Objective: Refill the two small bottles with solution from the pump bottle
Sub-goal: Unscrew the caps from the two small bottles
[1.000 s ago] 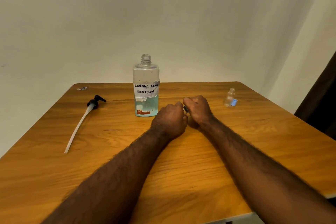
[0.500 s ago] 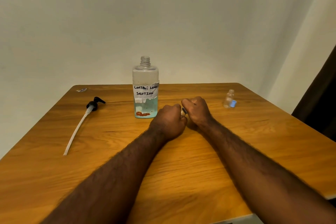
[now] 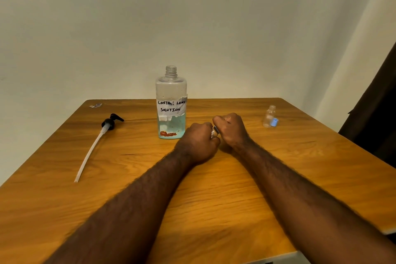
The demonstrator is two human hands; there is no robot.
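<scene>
Currently, the left hand and the right hand are meeting just in front of the pump bottle, both clenched around a small bottle. Only a sliver of clear body and a dark-blue band is showing between the fists, so its fill level cannot be told. Judging by the grip, the left hand is steadying the body while the right hand is gripping the cap end; the step in hand appears to be cap turning, though whether the cap is being loosened or tightened cannot be told.

The next move is calling for a steady hold on the body, so that nothing is spilling onto the table, and, if the cap is coming off, a place to set it within reach.

Containers:
- The pump bottle is standing upright with its threaded neck open. A hand-lettered label is reading "CONTACT LENS SOLUTION". Pale blue liquid is filling roughly the lower third.
- The pump head, with its long dip tube, is lying on the table well to the left, apart from the bottle.
- The second small bottle is standing uncapped near the right far corner, looking empty or nearly so, with its light-blue cap lying touching its base.
</scene>
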